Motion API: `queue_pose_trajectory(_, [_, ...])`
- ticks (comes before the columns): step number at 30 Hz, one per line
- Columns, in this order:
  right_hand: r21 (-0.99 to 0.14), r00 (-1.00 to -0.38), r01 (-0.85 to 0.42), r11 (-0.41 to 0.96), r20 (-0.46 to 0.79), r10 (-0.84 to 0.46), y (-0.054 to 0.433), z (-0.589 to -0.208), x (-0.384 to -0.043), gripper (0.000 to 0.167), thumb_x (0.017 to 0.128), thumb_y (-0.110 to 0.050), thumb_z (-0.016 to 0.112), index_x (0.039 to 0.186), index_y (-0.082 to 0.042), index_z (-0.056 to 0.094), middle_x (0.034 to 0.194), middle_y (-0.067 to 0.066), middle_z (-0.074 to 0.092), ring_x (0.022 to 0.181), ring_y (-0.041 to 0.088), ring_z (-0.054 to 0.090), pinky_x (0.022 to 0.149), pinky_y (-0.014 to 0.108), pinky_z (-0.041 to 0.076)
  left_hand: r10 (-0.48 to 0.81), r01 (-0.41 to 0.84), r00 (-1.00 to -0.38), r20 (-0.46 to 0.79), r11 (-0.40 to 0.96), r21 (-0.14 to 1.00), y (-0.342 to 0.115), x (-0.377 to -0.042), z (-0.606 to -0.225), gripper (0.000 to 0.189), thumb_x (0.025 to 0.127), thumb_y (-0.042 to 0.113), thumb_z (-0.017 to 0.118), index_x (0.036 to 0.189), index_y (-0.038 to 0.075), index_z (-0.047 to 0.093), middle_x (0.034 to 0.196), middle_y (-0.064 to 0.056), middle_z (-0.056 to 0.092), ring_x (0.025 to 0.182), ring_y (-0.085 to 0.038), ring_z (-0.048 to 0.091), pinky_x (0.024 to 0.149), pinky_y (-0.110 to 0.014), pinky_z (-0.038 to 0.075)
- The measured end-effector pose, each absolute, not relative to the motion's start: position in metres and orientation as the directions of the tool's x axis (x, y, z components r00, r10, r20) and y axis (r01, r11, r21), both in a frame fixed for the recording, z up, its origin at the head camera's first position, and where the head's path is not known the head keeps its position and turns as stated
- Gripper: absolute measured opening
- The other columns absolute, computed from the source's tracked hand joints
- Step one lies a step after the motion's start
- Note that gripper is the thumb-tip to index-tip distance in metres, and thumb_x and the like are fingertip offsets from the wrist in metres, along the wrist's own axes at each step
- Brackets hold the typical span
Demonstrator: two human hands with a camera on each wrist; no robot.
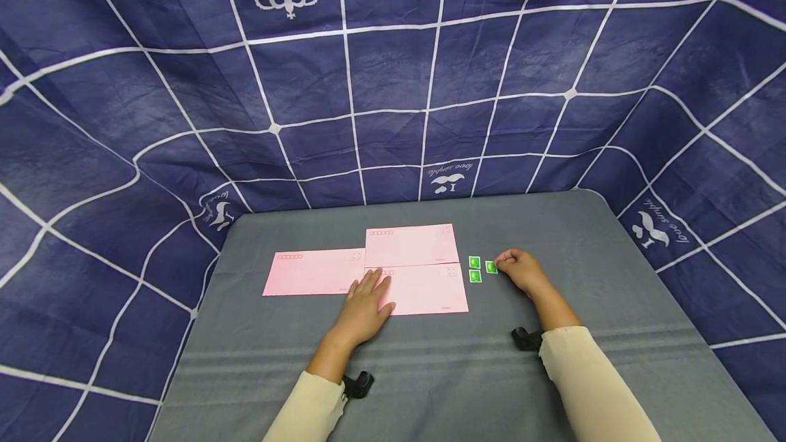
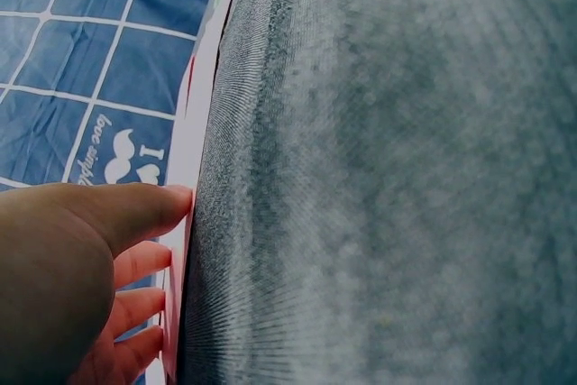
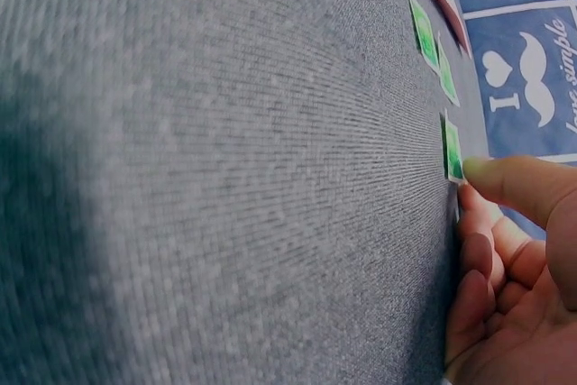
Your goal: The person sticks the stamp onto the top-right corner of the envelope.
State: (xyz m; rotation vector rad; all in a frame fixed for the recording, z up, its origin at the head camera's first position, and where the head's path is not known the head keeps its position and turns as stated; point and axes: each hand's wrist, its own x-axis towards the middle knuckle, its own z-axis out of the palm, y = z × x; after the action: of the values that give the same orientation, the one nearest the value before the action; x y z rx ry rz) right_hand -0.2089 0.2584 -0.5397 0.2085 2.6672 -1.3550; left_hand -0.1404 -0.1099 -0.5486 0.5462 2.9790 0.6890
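Observation:
Three pink envelopes lie flat: a left one (image 1: pixel 314 271), a back one (image 1: pixel 411 243) and a front one (image 1: pixel 430 290), close together. My left hand (image 1: pixel 364 309) rests on the left part of the front envelope with its fingers spread. In the left wrist view, the left hand's thumb (image 2: pixel 149 209) lies near that envelope's edge. To the right are three small green stamps with white borders. Two, an upper stamp (image 1: pixel 475 262) and a lower stamp (image 1: pixel 475 276), lie near the envelopes. My right hand (image 1: pixel 520 270) pinches the right edge of the third stamp (image 3: pixel 453 151) between thumb and finger.
A grey cloth (image 1: pixel 442 374) covers the table. Dark blue curtains (image 1: pixel 393 67) with white grid lines hang behind it and at both sides. Black wrist straps (image 1: pixel 359 385) sit at the cream sleeves (image 1: pixel 307 411).

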Motion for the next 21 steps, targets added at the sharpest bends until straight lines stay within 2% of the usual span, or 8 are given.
queue_pose_trajectory(12, [-0.798, -0.978, 0.198, 0.569, -0.199, 0.061, 0.2593, -0.5395, -0.2101, 0.019, 0.095, -0.011, 0.063, 0.099, 0.007, 0.065, 0.074, -0.001, 0.061, 0.065, 0.011, 0.051, 0.061, 0.025, 0.041, 0.34, 0.318, -0.94, 0.031, 0.838, 0.444, -0.1107, -0.1398, -0.5469, 0.058, 0.098, 0.031, 0.063, 0.148, 0.005, 0.051, 0.161, -0.018, 0.038, 0.153, -0.039, 0.03, 0.122, -0.062, 0.023])
queue_pose_trajectory(21, [-0.814, -0.972, 0.218, 0.539, -0.229, 0.047, 0.2631, -0.5387, -0.2101, 0.022, 0.095, -0.014, 0.065, 0.102, 0.008, 0.065, 0.078, 0.001, 0.064, 0.069, 0.011, 0.052, 0.063, 0.026, 0.042, 0.336, 0.311, -0.941, 0.026, 0.835, 0.453, -0.1105, -0.1394, -0.5457, 0.058, 0.097, 0.031, 0.064, 0.148, 0.005, 0.051, 0.161, -0.018, 0.039, 0.152, -0.039, 0.031, 0.122, -0.062, 0.023])
